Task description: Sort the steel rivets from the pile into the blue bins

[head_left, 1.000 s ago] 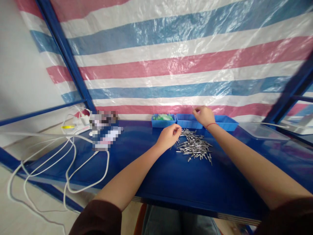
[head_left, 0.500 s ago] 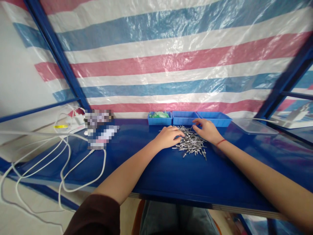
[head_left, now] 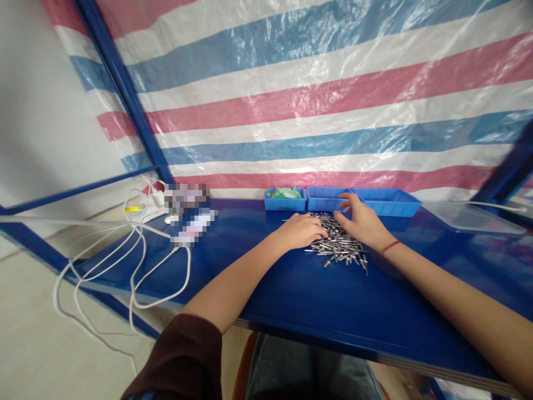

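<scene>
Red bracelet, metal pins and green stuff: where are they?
Red bracelet (head_left: 391, 246): head view, middle of its band.
Metal pins (head_left: 339, 245): head view, middle of the pile.
Green stuff (head_left: 285, 193): head view, its top, in a box.

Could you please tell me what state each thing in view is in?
Left hand: fingers curled, over the pile's left side
Right hand: thumb and fingers apart
Metal pins: loose, heaped
Left bin: open, green material inside
Middle bin: open, partly hidden
Right bin: open
White cables: loosely looped
Striped sheet: spread upright, creased
</scene>
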